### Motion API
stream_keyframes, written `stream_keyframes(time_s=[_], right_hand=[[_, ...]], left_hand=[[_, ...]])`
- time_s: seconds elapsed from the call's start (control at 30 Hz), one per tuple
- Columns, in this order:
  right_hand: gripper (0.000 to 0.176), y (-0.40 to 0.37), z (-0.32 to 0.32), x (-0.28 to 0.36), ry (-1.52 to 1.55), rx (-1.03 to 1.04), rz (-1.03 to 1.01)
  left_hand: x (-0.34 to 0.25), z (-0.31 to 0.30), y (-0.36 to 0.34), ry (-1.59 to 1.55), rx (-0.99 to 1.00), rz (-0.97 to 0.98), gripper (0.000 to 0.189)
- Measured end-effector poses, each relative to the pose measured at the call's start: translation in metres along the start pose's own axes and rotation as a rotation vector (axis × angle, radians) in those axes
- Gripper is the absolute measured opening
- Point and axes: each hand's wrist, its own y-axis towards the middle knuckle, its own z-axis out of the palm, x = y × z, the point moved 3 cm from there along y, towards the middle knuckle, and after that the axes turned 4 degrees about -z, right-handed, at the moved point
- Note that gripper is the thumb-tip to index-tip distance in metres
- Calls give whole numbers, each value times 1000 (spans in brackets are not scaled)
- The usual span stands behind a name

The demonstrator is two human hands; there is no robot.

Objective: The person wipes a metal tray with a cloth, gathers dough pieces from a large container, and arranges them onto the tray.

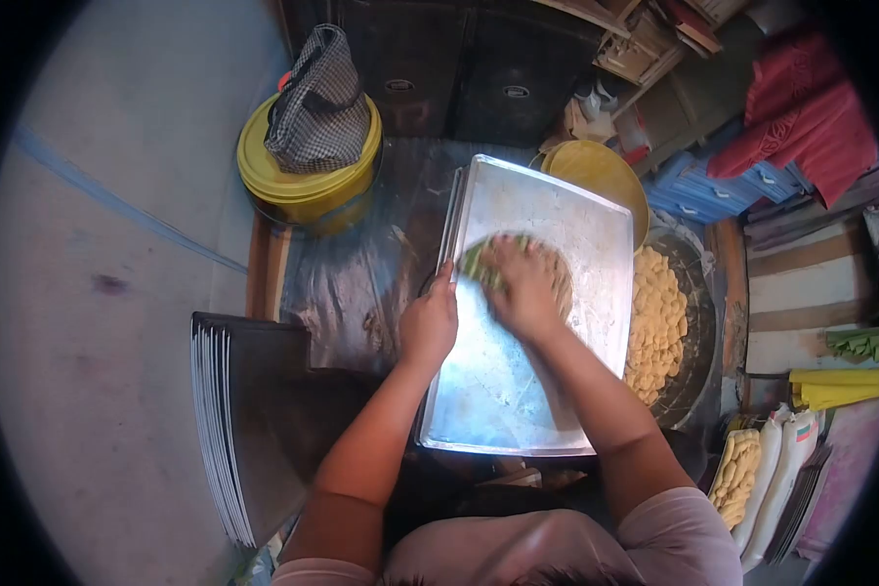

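Observation:
A shiny metal baking tray is tilted in front of me, with more tray edges showing behind its left side. My left hand is closed on the tray's left rim. My right hand, blurred by motion, presses a bunched green-and-tan cloth against the tray's face. The cloth is smeared too, and the hand covers part of it.
At right, a wide dark basin holds many pale dough-like lumps. A yellow bucket with a checked bag on its lid stands at back left. Several dark trays stand at lower left. Blue drawers are at back right.

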Motion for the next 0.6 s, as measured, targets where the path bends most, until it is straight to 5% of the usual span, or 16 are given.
stream_keyframes(time_s=[0.13, 0.17, 0.3, 0.4, 0.43, 0.57, 0.6], right_hand=[[55, -30, -15, 8, 74, 248, -243], [53, -20, -24, -5, -43, 178, -291], [36, 39, -46, -108, 29, -239, 409], [38, 67, -31, -99, -156, -445, 577], [43, 77, -25, -79, -55, -298, 697], [50, 63, 6, -37, -26, -99, 18], [51, 58, 0, -54, -71, -81, 104]], left_hand=[[4, 6, -1, -7, -53, 71, 40], [4, 8, -2, -5, -40, 74, 40], [3, 5, -1, -67, -74, 95, 39], [-1, 4, -1, -74, -97, 92, 38], [0, 4, -1, -41, -69, 43, 37], [10, 8, -1, -134, -143, 77, 34], [12, 11, 0, -129, -143, 76, 34]])
